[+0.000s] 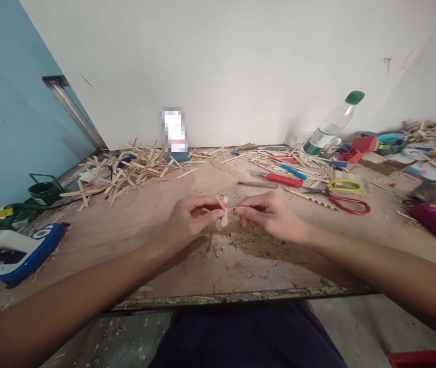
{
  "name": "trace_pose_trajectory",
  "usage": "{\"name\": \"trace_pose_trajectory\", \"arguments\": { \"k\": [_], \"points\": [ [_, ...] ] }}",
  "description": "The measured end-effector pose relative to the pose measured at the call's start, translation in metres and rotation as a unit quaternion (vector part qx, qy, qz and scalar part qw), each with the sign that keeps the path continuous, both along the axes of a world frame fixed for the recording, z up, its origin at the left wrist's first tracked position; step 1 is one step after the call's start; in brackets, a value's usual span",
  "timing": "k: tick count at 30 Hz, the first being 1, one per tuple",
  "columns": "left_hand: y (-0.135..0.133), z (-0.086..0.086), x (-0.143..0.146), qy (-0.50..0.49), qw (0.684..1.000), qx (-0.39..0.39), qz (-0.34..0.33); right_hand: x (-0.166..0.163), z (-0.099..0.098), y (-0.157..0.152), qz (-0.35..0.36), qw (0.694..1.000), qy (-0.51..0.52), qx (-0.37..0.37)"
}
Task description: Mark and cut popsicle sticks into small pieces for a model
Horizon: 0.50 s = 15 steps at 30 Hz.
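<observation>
Above the middle of the table, my left hand point(195, 217) is closed in a pinch on a small piece of crossed wooden craft sticks point(224, 221). One flat stick with a rounded end stands roughly upright in it, and a reddish spot shows near its top. From the right, my right hand point(267, 215) pinches a thin wooden stick point(231, 208) between thumb and forefinger. That thin stick meets the crossed piece between my hands; whether it is joined to it I cannot tell. Green crumbs point(233, 245) are scattered on the wood below.
A red cutter point(283, 179), a striped pencil point(312, 199) and scissors point(350, 204) lie beyond my right hand. Loose sticks point(134, 171) pile up at the back left, beside a phone point(174, 130). A tilted bottle point(325, 135) is back right; a blue power strip point(38, 250) lies left.
</observation>
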<state>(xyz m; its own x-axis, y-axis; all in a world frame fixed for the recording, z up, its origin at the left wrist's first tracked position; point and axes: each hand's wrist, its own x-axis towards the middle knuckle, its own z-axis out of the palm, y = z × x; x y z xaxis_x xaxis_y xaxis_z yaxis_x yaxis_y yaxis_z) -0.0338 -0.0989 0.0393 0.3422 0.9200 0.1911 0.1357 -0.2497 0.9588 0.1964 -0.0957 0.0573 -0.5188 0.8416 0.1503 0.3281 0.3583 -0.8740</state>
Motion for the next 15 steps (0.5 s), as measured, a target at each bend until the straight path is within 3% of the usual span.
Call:
{"name": "trace_pose_trajectory", "arguments": {
  "k": [10,15],
  "points": [
    [0.0042,-0.0009,0.0001,0.021,0.999,-0.010,-0.035,-0.0001,-0.0081,-0.0015,-0.002,0.999,-0.017,0.029],
    [0.0022,-0.0035,0.0025,0.022,0.999,-0.003,-0.023,-0.0011,-0.0086,-0.0028,-0.006,0.999,-0.016,0.034]
  ]
}}
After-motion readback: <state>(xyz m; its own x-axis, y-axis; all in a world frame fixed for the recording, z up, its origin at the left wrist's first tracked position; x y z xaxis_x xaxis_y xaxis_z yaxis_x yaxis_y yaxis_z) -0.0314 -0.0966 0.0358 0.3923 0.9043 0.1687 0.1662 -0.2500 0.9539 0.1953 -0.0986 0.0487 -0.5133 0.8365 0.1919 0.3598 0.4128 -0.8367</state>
